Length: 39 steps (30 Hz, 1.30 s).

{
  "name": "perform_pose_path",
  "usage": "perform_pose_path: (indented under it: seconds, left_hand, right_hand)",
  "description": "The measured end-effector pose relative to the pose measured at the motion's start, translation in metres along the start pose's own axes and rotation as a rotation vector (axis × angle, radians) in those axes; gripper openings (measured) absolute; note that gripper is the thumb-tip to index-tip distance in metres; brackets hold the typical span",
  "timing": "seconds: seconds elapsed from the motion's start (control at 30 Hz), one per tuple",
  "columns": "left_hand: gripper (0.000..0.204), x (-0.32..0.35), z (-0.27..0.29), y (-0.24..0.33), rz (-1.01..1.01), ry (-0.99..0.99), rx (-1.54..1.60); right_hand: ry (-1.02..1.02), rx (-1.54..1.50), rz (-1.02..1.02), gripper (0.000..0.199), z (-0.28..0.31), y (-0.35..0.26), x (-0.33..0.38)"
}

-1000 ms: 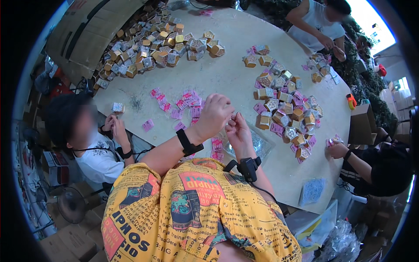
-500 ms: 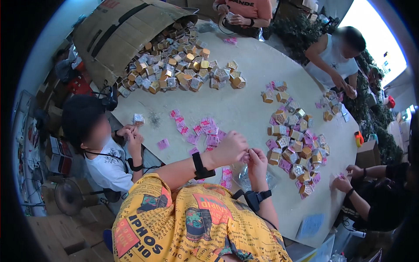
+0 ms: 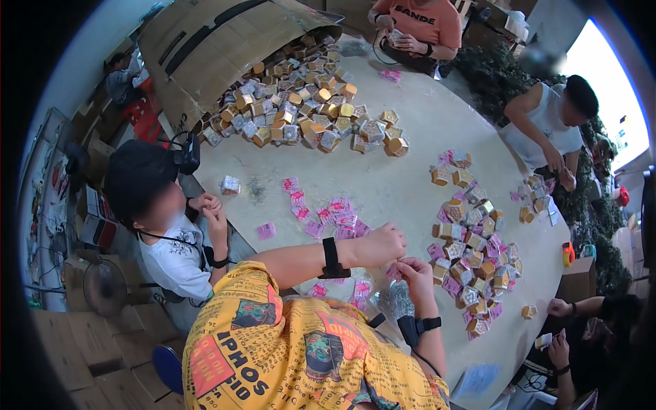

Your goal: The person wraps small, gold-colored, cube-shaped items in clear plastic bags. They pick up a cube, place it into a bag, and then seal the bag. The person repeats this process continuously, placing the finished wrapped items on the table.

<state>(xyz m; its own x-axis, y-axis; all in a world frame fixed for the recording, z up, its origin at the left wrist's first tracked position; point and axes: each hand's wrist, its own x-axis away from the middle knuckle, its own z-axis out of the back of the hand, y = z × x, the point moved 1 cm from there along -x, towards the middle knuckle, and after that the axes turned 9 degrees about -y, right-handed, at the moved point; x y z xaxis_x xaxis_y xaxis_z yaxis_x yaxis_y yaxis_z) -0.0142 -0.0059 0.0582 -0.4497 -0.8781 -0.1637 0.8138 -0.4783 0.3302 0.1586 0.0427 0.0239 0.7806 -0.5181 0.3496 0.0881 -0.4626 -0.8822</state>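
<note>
My left hand [image 3: 383, 246] is closed over the table, its fingers curled together; whatever they pinch is too small to make out. Just below and to its right, my right hand [image 3: 417, 275] pinches a small pink card [image 3: 393, 272] between thumb and fingers. The two hands are close together but a little apart. Under them lies a crumpled clear plastic bag [image 3: 395, 301]. Beyond my left hand, small pink cards [image 3: 339, 213] lie in a loose group, and more pink cards [image 3: 360, 292] lie below my left forearm.
A tipped cardboard box [image 3: 225, 51] spills a heap of small gold and silver boxes [image 3: 301, 109] at the far left. Another pile of gold boxes mixed with pink cards [image 3: 471, 263] is on the right. Several people work around the table [image 3: 403, 181]; a blue-white packet [image 3: 476, 380] lies near the front edge.
The whole view has shifted, with the scene moving right and slightly down. My hands have drawn slightly apart, and the pink card shows more clearly. The person at right now holds a small box.
</note>
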Motion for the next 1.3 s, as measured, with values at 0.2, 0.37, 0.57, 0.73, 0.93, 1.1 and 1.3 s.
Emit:
perform_pose_path:
  seconds: [0.2, 0.37, 0.57, 0.73, 0.93, 1.1, 1.3]
  left_hand:
    - [0.011, 0.007, -0.037, -0.041, 0.400, -0.153, 0.979]
    - [0.018, 0.017, -0.055, -0.062, 0.481, -0.160, 1.232]
    - [0.019, 0.023, -0.058, -0.067, 0.562, -0.249, 1.271]
    - [0.021, 0.026, -0.070, -0.061, 0.703, -0.286, 1.528]
    - [0.016, 0.033, -0.085, -0.054, 0.727, -0.257, 1.681]
    - [0.016, 0.025, -0.078, -0.048, 0.689, -0.263, 1.552]
    - [0.022, 0.015, -0.074, -0.059, 0.568, -0.384, 1.438]
  right_hand:
    - [0.031, 0.903, 0.388, 0.008, -0.008, -0.009, -0.015]
    - [0.085, 1.063, 0.386, 0.006, -0.022, -0.010, -0.028]
    - [0.077, 1.160, 0.320, 0.007, -0.018, -0.009, -0.042]
    - [-0.005, 1.088, 0.255, 0.008, -0.020, -0.014, -0.042]
    - [-0.074, 1.215, 0.381, 0.009, -0.017, -0.008, -0.033]
    - [-0.062, 1.264, 0.390, 0.008, -0.018, -0.011, -0.026]
    - [0.019, 1.295, 0.416, 0.006, -0.015, -0.008, -0.028]
